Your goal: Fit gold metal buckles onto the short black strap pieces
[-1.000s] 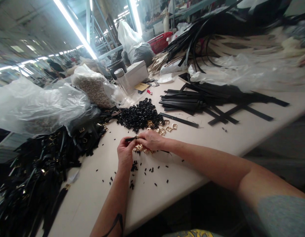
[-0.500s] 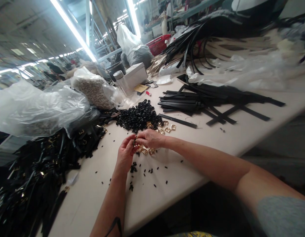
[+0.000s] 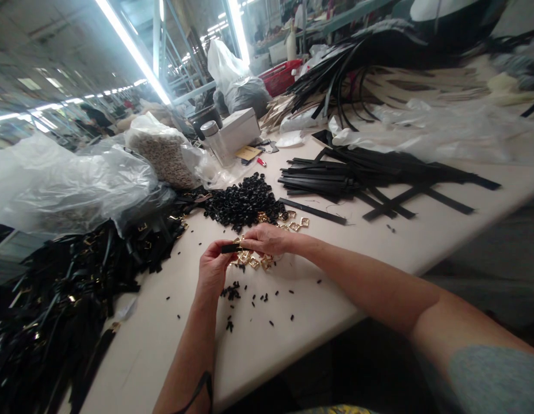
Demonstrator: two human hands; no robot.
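A short black strap point(image 3: 229, 249) spans the gap between my hands, with a gold buckle point(image 3: 240, 242) on it near my right fingertips. My left hand point(image 3: 212, 269) is closed on the strap's left part, thumb and fingers pinching it. My right hand point(image 3: 267, 239) is closed at the buckle end; its fingers hide part of both pieces. Loose gold buckles point(image 3: 254, 263) lie on the table just under my hands. Beyond them is a heap of small black loops point(image 3: 243, 201). Small black bits point(image 3: 233, 292) are scattered nearer to me.
Black strips point(image 3: 319, 177) are stacked at the right, with long straps point(image 3: 336, 75) behind. A large heap of buckled black straps point(image 3: 55, 305) covers the left side. Plastic bags point(image 3: 77, 184), a clear bottle point(image 3: 217, 144) and a white box point(image 3: 241, 129) stand farther back.
My left hand has shifted slightly left, away from my right. The black strap and gold buckle, mostly hidden by my fingers before, now show between my hands.
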